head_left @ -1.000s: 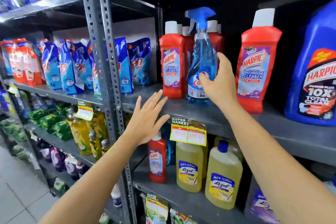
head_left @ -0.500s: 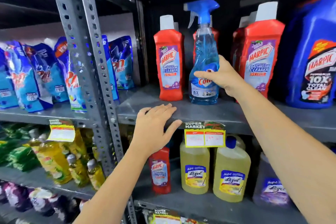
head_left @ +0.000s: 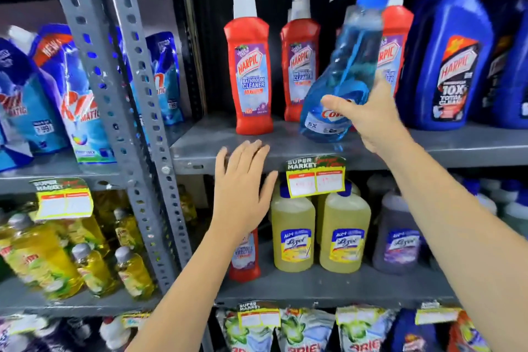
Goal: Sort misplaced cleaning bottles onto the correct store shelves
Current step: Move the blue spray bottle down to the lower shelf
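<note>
A blue spray bottle point(head_left: 347, 71) with a blue trigger head is lifted and tilted to the right, just above the grey shelf point(head_left: 285, 148). My right hand point(head_left: 368, 117) is shut around its lower body. Behind it stand red Harpic bathroom cleaner bottles point(head_left: 249, 77) with white caps. My left hand point(head_left: 243, 194) rests flat, fingers apart, on the shelf's front edge and holds nothing. On the shelf below, partly hidden by my left hand, a lone red Harpic bottle point(head_left: 244, 257) stands beside yellow Lizol bottles point(head_left: 293, 233).
Large blue Harpic jugs point(head_left: 448, 60) fill the shelf's right end. A perforated grey upright point(head_left: 125, 94) divides the racks; blue detergent pouches point(head_left: 57, 100) and yellow dish-liquid bottles point(head_left: 43, 260) sit to its left. Price tags point(head_left: 315, 180) hang on the shelf edge. Detergent packs fill the bottom row.
My right hand closed on the spray bottle, lifted it off the shelf and tilted it to the right. The left hand settled onto the shelf edge. The view moved closer.
</note>
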The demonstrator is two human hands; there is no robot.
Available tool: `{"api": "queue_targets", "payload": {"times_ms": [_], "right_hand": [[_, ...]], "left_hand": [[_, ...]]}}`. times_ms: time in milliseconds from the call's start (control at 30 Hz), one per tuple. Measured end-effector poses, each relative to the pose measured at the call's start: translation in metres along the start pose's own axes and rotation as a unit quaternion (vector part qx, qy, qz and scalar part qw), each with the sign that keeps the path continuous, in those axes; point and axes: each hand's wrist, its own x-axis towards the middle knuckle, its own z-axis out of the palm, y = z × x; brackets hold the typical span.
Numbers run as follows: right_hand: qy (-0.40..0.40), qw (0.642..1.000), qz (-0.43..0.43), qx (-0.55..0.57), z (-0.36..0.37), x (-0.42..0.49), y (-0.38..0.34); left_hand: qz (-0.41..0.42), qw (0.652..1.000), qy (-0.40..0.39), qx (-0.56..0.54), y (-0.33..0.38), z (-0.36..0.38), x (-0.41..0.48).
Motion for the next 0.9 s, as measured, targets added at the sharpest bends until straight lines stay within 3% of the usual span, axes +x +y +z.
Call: {"api": "queue_targets", "payload": {"times_ms": [100,200,300,433,533,700,900], "right_hand": [[0.055,0.998,-0.024,0.034,-0.021,-0.029,-0.019],[0.05,0.997,-0.038,0.046,-0.048,-0.064,-0.036],[0.056,0.998,0.014,0.032,-0.077,-0.103,-0.027],[0.079,0.989,0.122,-0.02,-0.091,-0.17,0.027],[0.099,0.973,0.208,-0.032,-0.084,-0.221,0.075],[0.047,0.953,0.295,-0.05,-0.072,-0.254,0.139],[-0.012,0.929,0.364,-0.065,-0.051,-0.249,0.189]], "left_hand": [[-0.003,0.999,0.023,-0.049,0.01,0.011,-0.037],[-0.002,0.993,-0.004,-0.122,0.022,0.031,-0.09],[-0.02,0.977,-0.146,-0.156,0.032,0.06,-0.146],[-0.023,0.925,-0.373,-0.068,0.033,0.098,-0.202],[-0.026,0.893,-0.449,-0.026,0.028,0.118,-0.221],[-0.04,0.858,-0.512,0.01,0.018,0.135,-0.233],[-0.054,0.857,-0.513,-0.002,0.016,0.139,-0.241]]}}
